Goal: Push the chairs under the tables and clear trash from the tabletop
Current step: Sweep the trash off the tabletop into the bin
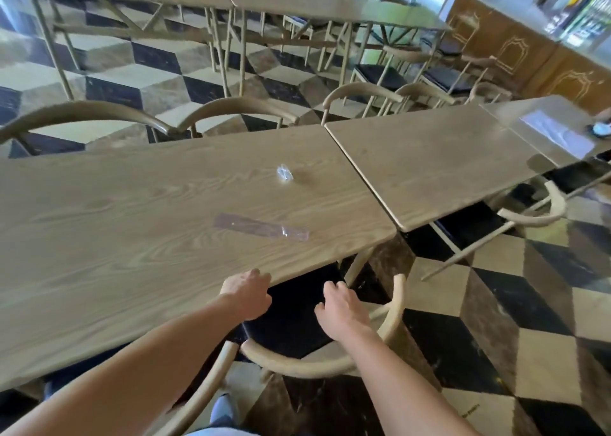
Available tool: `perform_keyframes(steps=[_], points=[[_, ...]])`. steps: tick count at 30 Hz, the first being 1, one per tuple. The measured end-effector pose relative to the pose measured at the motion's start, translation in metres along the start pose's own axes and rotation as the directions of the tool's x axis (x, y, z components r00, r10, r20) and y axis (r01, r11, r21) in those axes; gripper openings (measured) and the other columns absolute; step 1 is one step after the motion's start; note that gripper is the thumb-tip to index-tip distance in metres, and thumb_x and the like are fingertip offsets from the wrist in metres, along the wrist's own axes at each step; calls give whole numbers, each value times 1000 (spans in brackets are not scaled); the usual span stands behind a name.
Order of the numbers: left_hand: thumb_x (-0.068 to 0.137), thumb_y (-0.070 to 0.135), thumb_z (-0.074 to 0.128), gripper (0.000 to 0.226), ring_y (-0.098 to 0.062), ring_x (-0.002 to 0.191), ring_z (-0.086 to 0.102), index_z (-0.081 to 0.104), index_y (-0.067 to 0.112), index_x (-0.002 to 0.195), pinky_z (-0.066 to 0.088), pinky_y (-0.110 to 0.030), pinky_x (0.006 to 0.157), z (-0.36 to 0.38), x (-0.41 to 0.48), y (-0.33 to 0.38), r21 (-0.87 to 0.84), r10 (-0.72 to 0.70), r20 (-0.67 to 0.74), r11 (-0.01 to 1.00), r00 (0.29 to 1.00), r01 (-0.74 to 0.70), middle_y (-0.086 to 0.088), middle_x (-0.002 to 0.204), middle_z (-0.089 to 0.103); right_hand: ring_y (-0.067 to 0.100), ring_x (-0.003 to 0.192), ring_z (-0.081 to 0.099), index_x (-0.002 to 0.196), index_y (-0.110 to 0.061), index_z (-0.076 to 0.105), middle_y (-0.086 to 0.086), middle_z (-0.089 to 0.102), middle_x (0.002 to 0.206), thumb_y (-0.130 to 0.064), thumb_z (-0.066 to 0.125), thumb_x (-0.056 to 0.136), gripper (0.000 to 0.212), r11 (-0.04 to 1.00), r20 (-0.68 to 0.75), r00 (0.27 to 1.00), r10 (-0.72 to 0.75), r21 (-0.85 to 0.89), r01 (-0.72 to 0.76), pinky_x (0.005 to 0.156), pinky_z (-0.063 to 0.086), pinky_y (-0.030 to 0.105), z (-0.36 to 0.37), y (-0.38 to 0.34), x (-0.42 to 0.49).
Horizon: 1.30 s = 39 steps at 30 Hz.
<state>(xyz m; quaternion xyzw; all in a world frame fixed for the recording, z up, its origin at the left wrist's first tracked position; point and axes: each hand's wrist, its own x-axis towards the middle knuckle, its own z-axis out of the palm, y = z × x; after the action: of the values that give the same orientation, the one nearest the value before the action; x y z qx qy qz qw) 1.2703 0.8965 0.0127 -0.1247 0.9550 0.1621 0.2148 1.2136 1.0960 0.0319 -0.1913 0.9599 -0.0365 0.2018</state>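
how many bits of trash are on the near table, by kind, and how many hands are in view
flat clear wrapper: 1
crumpled clear wrapper: 1
hands: 2, left and right
total: 4

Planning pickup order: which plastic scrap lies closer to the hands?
The long flat clear wrapper, near the table's front edge; the small crumpled plastic piece sits farther back, mid-table.

A floor (139,81) patterned in black, cream and brown cubes is seen; a wood-panelled counter (529,55) lines the right.
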Motion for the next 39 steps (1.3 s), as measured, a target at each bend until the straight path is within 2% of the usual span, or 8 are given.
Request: perform_keyframes(steps=[10,17,22,28,32,34,36,39], points=[[97,24,47,23,-28,101,60,54,17,118,48,-36,77,-5,50,-11,-68,-111,63,991,992,115,-3,115,54,27,110,54,117,-16,50,4,51,120,-30,48,102,20,996,119,991,-69,-48,75,76,44,37,-19,-1,103],[97,18,47,26,-25,102,57,52,18,122,42,-34,72,-25,121,-9,-105,-272,26,956,962,273,-2,114,50,29,112,53,111,-19,49,3,52,120,-29,50,97,18,976,134,967,-215,53,210,84,45,36,-52,-11,239],[98,16,48,50,-27,121,46,37,25,146,46,-37,82,-37,169,-13,78,-264,50,962,963,260,-4,133,42,30,119,52,124,-22,50,4,52,127,-27,53,94,31,940,105,936,-335,105,324,89,44,36,-70,-27,330],[80,14,68,64,-33,116,51,46,31,138,50,-39,81,-37,201,-33,216,-189,-63,956,980,198,-10,134,47,35,125,37,138,-26,45,9,33,140,-21,59,90,50,872,28,873,-487,-33,488,99,41,38,-74,-62,404],[98,19,54,70,-35,144,22,21,38,156,36,-43,109,-26,217,-35,237,-244,9,943,970,235,-13,161,18,41,128,31,142,-37,43,7,19,153,-19,64,88,61,847,83,858,-507,-141,513,104,38,44,-67,-84,448],[98,19,53,72,-34,145,19,18,40,157,31,-44,113,-22,216,-34,216,-258,-8,943,966,254,-12,161,17,43,136,25,145,-41,42,5,11,161,-22,67,88,65,855,165,865,-475,-147,497,112,31,45,-53,-85,465],[93,17,57,73,-33,142,24,24,39,153,32,-45,111,-7,211,-34,139,-301,-60,942,952,307,-9,157,23,44,138,24,147,-37,44,8,16,161,-23,67,89,64,857,211,859,-466,-131,498,117,23,41,-38,-80,472],[88,23,62,64,-34,132,33,32,35,143,34,-45,107,9,196,-35,90,-420,-43,902,906,422,-6,147,32,37,118,36,132,-21,62,14,41,137,-13,66,86,48,853,97,853,-513,-54,520,105,30,37,-18,-69,460]])
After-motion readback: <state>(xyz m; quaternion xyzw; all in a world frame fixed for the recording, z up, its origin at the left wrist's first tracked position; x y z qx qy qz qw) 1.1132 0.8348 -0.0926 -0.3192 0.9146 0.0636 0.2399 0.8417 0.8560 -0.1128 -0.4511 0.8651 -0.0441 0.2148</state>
